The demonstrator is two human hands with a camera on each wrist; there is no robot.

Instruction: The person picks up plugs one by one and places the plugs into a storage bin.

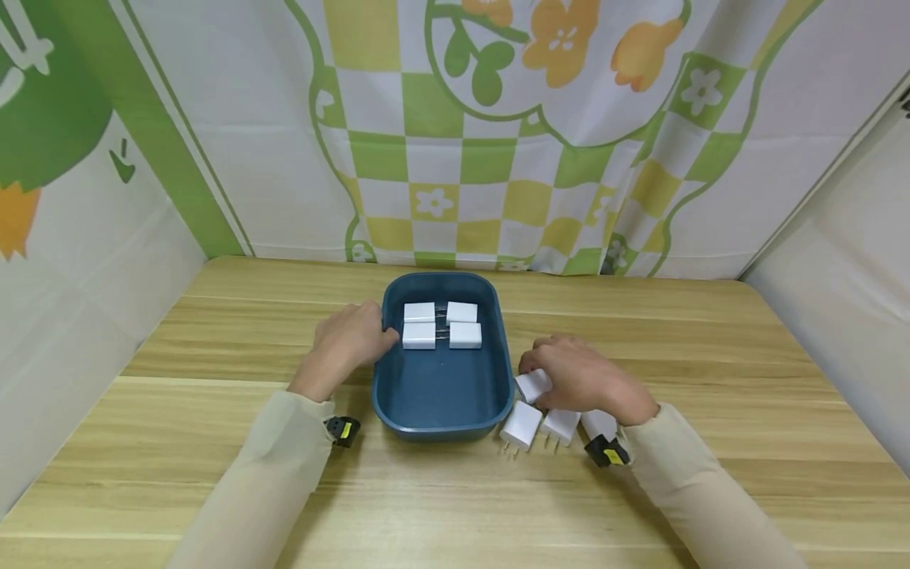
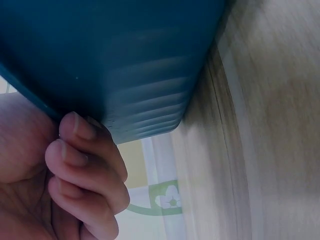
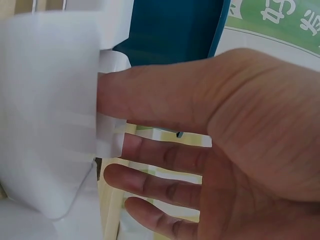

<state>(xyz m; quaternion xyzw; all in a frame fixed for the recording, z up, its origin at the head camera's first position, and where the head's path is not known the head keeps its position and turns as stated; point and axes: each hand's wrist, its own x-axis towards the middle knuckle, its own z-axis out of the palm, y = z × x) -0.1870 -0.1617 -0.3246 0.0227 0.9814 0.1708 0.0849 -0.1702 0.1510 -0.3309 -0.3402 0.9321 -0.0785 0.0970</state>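
Bin stands with its rim pinched in the left hand; from here, the right hand seems to pinch a white plug beside it.

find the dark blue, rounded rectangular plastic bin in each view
Head: bin just below centre.
Left wrist: bin fills the upper left; left hand grips it.
Right wrist: bin at top middle, above right hand.
Shared landmark: white fabric backdrop with green-and-yellow print.
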